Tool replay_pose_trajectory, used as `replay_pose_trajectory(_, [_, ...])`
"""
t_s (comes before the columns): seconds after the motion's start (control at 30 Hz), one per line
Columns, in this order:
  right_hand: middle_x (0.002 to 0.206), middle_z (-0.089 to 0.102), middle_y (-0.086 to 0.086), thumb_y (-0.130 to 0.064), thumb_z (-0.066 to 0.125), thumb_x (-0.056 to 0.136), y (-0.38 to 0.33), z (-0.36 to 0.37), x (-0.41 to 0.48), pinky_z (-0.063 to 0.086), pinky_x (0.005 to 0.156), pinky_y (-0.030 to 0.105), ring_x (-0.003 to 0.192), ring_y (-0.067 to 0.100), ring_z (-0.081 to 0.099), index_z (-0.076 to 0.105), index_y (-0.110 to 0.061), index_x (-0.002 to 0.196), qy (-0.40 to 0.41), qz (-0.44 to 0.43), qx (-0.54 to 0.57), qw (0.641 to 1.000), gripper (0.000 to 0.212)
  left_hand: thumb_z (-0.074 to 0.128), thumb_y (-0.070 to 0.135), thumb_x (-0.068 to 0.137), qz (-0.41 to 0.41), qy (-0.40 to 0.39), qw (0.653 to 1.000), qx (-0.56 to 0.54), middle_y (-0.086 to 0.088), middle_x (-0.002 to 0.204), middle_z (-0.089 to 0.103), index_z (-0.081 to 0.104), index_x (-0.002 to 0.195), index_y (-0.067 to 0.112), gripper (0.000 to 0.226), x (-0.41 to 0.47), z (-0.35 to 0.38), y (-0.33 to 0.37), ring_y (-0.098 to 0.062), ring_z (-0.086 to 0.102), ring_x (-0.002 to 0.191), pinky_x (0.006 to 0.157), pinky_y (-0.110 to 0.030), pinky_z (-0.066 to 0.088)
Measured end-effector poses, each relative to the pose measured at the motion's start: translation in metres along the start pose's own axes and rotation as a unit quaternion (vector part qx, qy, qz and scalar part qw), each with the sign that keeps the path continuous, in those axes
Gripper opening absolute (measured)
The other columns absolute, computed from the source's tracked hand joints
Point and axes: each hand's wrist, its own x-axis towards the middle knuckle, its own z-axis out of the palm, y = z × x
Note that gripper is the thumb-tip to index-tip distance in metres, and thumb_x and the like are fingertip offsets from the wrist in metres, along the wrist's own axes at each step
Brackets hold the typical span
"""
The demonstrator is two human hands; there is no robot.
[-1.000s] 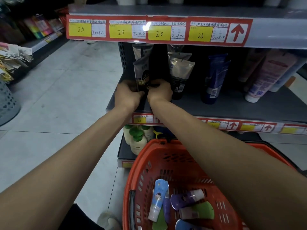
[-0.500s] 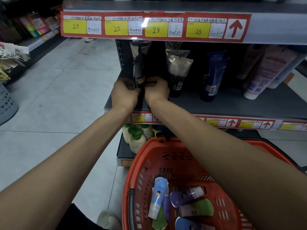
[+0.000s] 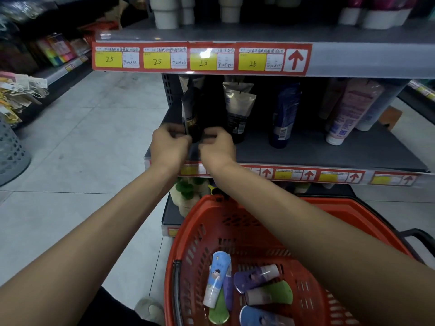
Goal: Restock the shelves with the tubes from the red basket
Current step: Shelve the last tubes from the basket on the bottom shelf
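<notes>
A dark black-and-grey tube [image 3: 191, 109] stands cap-down at the left end of the grey middle shelf [image 3: 306, 151]. My left hand [image 3: 168, 147] and my right hand [image 3: 217, 149] both grip its lower end from either side, fingers curled. Another grey-topped dark tube [image 3: 237, 109] stands just to the right. Below, the red basket [image 3: 195, 234] holds several tubes: a light blue one [image 3: 216, 278], a purple one [image 3: 255, 276], a green one [image 3: 270, 294] and a blue one [image 3: 261, 317].
On the same shelf stand a dark blue tube [image 3: 282, 114] and a pink-white tube [image 3: 348, 111]. Price labels [image 3: 202, 58] run along the upper shelf edge. Green-capped bottles [image 3: 188, 194] sit on the bottom shelf. A grey perforated bin [image 3: 10, 151] stands on the tiled floor at left.
The dark tube has turned edge-on between my hands and sits nearer the shelf front. Both hands stay on its base; the view has tilted up slightly.
</notes>
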Motion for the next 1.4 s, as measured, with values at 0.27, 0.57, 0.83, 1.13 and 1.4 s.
replay_pose_trajectory(0.27, [0.100, 0.073, 0.015, -0.001, 0.061, 0.093, 0.016, -0.107, -0.063, 0.060, 0.088, 0.048, 0.088, 0.029, 0.070, 0.063, -0.021, 0.114, -0.086, 0.008, -0.003, 0.996, 0.030, 0.062, 0.000, 0.094, 0.029, -0.111, 0.993, -0.002, -0.003, 0.090, 0.068, 0.070, 0.103, 0.014, 0.019, -0.097, 0.010, 0.007, -0.012, 0.062, 0.078, 0.065, -0.020, 0.049])
replay_pose_trajectory(0.57, [0.102, 0.073, 0.024, 0.001, 0.065, 0.090, 0.064, -0.241, -0.119, 0.057, 0.084, 0.051, 0.089, 0.039, 0.071, 0.070, -0.014, 0.110, -0.145, 0.012, -0.180, 0.973, 0.025, 0.054, -0.006, 0.097, 0.013, -0.288, 0.954, 0.081, -0.023, 0.103, 0.073, 0.070, 0.106, 0.006, 0.022, -0.166, 0.028, -0.022, -0.012, 0.066, 0.076, 0.060, -0.016, 0.048])
replay_pose_trajectory(0.83, [0.099, 0.076, 0.008, -0.011, 0.075, 0.087, 0.116, -0.269, -0.130, 0.054, 0.090, 0.038, 0.096, 0.023, 0.071, 0.071, -0.011, 0.113, -0.222, 0.090, -0.280, 0.930, 0.026, 0.056, 0.000, 0.099, -0.085, -0.399, 0.892, 0.195, -0.010, 0.092, 0.074, 0.070, 0.107, 0.007, 0.018, -0.177, 0.051, -0.080, -0.011, 0.068, 0.074, 0.070, -0.027, 0.053])
replay_pose_trajectory(1.13, [0.103, 0.069, -0.006, -0.024, 0.066, 0.093, 0.130, -0.296, -0.134, 0.055, 0.091, 0.036, 0.095, 0.013, 0.067, 0.067, -0.023, 0.121, -0.243, 0.038, -0.366, 0.898, 0.028, 0.070, 0.010, 0.090, -0.096, -0.449, 0.785, 0.416, -0.020, 0.112, 0.071, 0.070, 0.111, 0.008, 0.021, -0.143, 0.086, -0.176, -0.027, 0.067, 0.082, 0.069, -0.033, 0.049])
replay_pose_trajectory(1.4, [0.127, 0.061, 0.003, -0.025, 0.053, 0.097, 0.166, -0.325, -0.124, 0.050, 0.083, 0.035, 0.115, 0.027, 0.062, 0.055, -0.025, 0.134, -0.341, -0.082, -0.623, 0.700, 0.037, 0.065, 0.034, 0.092, 0.055, -0.445, 0.669, 0.593, -0.010, 0.128, 0.068, 0.056, 0.138, 0.019, 0.049, -0.120, 0.084, -0.217, -0.030, 0.065, 0.114, 0.089, -0.037, 0.053])
